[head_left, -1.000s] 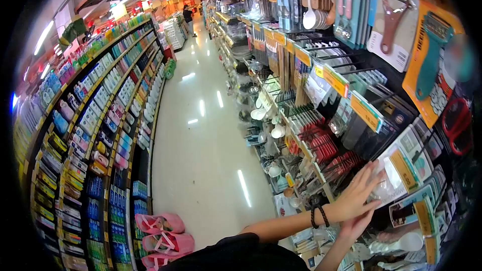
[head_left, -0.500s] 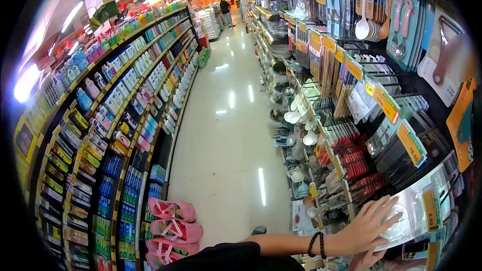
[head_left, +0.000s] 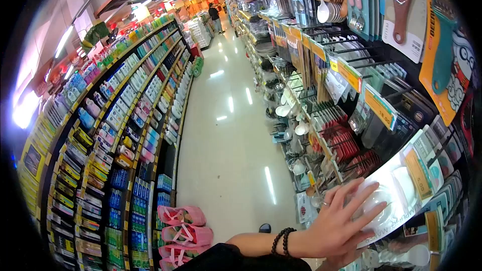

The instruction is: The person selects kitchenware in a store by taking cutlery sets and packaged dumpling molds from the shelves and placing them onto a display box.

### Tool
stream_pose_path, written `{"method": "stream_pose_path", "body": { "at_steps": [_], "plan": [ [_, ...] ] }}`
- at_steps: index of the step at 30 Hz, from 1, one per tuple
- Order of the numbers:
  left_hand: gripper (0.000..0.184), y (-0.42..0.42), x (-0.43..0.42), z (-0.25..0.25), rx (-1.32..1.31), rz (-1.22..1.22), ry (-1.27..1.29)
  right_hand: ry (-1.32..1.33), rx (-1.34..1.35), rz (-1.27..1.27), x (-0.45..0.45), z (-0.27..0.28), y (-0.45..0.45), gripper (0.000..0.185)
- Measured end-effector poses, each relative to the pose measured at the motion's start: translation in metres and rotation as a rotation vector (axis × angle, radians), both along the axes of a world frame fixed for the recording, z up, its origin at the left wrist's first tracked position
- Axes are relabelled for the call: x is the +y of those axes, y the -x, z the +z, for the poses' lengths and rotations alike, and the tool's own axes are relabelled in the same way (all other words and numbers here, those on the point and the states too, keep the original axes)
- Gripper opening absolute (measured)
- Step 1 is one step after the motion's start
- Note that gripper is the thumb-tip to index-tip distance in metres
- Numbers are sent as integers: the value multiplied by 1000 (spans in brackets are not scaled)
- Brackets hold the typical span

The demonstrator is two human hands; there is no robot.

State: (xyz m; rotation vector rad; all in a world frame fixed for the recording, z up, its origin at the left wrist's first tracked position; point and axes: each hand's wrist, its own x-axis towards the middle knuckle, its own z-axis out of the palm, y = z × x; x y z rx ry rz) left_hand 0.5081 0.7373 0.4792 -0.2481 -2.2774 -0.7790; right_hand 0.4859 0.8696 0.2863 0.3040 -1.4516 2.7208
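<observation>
Left hand (head_left: 331,228) spreads wide fingers on a white package (head_left: 396,198); right hand (head_left: 345,259) below, grip unclear. A sideways tug could tear it.

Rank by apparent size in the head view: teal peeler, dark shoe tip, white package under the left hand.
White package, partly covered by the left hand
Teal peeler
Dark shoe tip
</observation>
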Motion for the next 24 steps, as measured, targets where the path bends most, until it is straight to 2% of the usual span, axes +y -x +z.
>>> {"method": "stream_pose_path", "body": {
  "at_steps": [5,7,9,12,15,20,24],
  "plan": [
    [62,6,3,-10,14,35,78,75,23,111,-10,26,4,53],
    [69,12,2,-17,6,-1,72,81,64,132,-15,45,10,56],
    [66,19,6,-20,-26,13,93,64,101,115,-17,59,20,60],
    [61,41,5,-40,8,-114,-35,-96,77,-16,-11,64,40,69],
    [60,50,10,-55,107,-119,-42,-176,272,-56,-5,76,53,71],
    [59,39,13,-63,91,-112,-97,-192,275,-21,1,83,43,78],
    [60,21,5,-66,102,-124,-123,-51,167,46,0,80,21,81]
  ]
}}
